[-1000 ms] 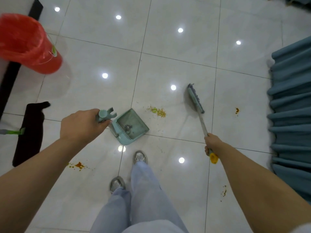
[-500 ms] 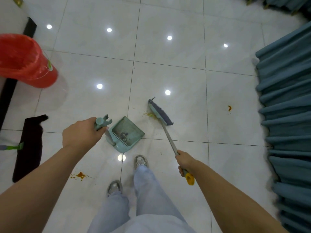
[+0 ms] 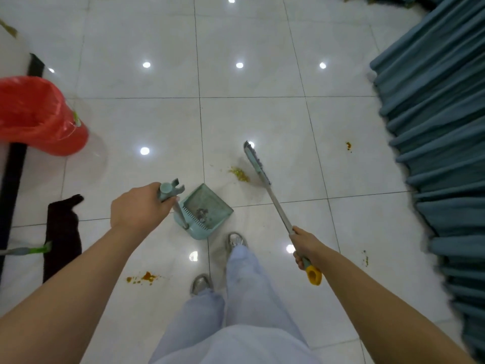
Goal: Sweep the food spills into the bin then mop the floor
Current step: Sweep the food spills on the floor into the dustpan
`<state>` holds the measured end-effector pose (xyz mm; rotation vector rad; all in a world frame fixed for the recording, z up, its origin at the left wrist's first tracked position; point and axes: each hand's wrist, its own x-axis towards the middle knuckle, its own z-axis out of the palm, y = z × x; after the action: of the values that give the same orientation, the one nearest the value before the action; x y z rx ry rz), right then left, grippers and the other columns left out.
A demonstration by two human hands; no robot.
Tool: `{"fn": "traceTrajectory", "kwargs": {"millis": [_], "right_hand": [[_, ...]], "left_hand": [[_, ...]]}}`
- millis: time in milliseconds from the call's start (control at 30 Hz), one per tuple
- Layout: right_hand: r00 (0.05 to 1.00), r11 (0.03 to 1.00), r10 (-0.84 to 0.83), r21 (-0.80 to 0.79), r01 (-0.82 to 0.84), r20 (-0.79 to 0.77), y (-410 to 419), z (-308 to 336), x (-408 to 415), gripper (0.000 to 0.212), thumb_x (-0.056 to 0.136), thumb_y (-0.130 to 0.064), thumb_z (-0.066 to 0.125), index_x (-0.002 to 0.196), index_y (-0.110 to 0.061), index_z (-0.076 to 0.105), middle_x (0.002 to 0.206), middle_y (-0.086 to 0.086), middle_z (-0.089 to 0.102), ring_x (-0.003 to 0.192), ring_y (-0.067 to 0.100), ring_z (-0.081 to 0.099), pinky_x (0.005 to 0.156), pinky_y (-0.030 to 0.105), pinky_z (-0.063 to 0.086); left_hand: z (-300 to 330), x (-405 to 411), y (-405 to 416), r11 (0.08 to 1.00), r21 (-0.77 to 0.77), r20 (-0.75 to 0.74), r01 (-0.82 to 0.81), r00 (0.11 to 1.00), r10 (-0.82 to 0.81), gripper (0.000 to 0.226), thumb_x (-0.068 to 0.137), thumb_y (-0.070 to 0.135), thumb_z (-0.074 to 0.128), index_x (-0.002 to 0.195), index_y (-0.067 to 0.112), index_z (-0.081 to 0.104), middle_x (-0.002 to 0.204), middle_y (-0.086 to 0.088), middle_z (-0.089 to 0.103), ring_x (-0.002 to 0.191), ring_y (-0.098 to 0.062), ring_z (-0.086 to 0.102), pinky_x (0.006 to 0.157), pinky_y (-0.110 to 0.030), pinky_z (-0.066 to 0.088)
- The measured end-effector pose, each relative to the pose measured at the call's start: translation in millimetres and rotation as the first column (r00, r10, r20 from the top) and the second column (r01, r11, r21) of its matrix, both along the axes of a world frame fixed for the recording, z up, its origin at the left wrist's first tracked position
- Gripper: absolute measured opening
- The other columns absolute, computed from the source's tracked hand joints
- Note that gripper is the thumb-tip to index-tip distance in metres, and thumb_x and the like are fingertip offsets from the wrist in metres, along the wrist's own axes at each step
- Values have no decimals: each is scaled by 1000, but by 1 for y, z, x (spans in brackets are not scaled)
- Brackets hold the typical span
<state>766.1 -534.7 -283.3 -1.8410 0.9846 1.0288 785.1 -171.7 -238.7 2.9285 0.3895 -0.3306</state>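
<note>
My left hand grips the top of the teal dustpan's handle. The dustpan rests on the white tiled floor just ahead of my feet, with some dark debris in it. My right hand grips the broom handle near its yellow end. The broom head sits on the floor just right of a yellow-green food pile, which lies a little beyond the dustpan's mouth. A bin lined with a red bag stands at the left. A black mop head with a green-jointed handle lies on the floor at the lower left.
Orange spills lie on the floor at my lower left and near the curtain; small green specks lie to the right. A blue-grey curtain hangs along the right side. A dark baseboard strip runs along the left.
The broom head swung left over the food pile, then back to its right side. The pile now lies closer to the dustpan. My left hand kept holding the dustpan handle.
</note>
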Motion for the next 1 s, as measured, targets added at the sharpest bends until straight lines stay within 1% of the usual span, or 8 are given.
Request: {"fn": "traceTrajectory", "kwargs": {"millis": [133,267,433,600,700,833,933,1000], "right_hand": [[998,996,-65,-54,65,2,-4,4,-32,15,102,-23,33,110,-26,46,65,10,46,48,16,41,39,19,40],[989,986,-142,-88,139,-31,-5,10,-68,22,103,-24,33,120,-23,45,66,10,47,50,16,41,40,19,40],[974,972,-203,-144,188,-98,15,4,-110,33,103,-19,29,128,-5,45,70,13,47,52,18,42,45,26,41],[936,951,-308,-59,302,-172,51,-1,-133,27,102,-17,33,123,-6,46,70,13,47,51,15,42,43,23,42],[887,912,-402,-10,410,-226,66,-1,-126,22,101,-22,38,109,-6,51,65,10,47,45,12,41,36,15,40],[870,900,-413,25,435,-270,77,6,-112,23,100,-27,43,95,-5,50,62,9,47,41,11,39,32,14,38],[867,894,-420,40,446,-267,79,15,-105,24,100,-29,44,94,-6,50,60,8,47,41,11,39,32,14,37],[870,889,-430,57,455,-241,76,24,-106,21,100,-28,43,104,-9,50,60,8,47,41,11,39,32,14,37]], "left_hand": [[0,-18,17,999,-9,23,47,999,-47,33,83,63,51,80,30,54,57,8,48,51,-17,45,45,-22,27],[0,-33,26,996,6,17,90,996,-90,33,85,62,49,79,30,54,56,7,51,48,-13,45,45,-21,29],[-1,-43,35,994,10,2,109,994,-109,34,87,59,47,81,27,56,58,6,52,49,-13,46,45,-22,31],[-7,-43,29,987,6,-7,164,987,-164,34,87,58,48,80,27,57,58,6,53,49,-14,48,46,-22,31],[-12,-46,25,984,19,8,177,984,-177,35,86,59,49,77,25,56,55,6,51,46,-14,46,45,-20,28],[-18,-47,18,980,17,6,200,980,-200,34,86,59,49,78,26,56,54,6,51,45,-14,47,45,-20,31],[-22,-48,14,983,3,14,185,983,-185,35,86,59,50,77,26,56,54,7,50,45,-14,46,45,-20,31],[-24,-47,11,984,-16,24,176,984,-175,35,86,59,50,77,26,55,53,7,50,45,-13,46,45,-20,31]]}}
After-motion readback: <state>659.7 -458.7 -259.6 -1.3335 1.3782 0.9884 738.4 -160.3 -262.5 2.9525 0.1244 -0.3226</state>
